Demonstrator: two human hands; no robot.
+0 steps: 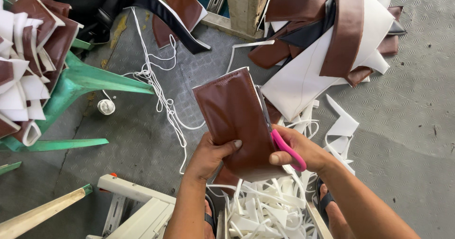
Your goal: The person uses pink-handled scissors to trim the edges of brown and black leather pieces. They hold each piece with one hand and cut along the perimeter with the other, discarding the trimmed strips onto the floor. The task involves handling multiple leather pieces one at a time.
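My left hand grips the lower left edge of a brown leather-like piece with white backing, held up over the floor. My right hand holds pink-handled scissors, whose blades run up along the piece's right edge. White trimmed strips lie heaped below my hands, between my sandalled feet.
A pile of brown, white and dark pieces lies at the upper right. A green plastic chair at the left carries more stacked brown and white pieces. White cord trails over the grey patterned floor. A white frame stands at the bottom left.
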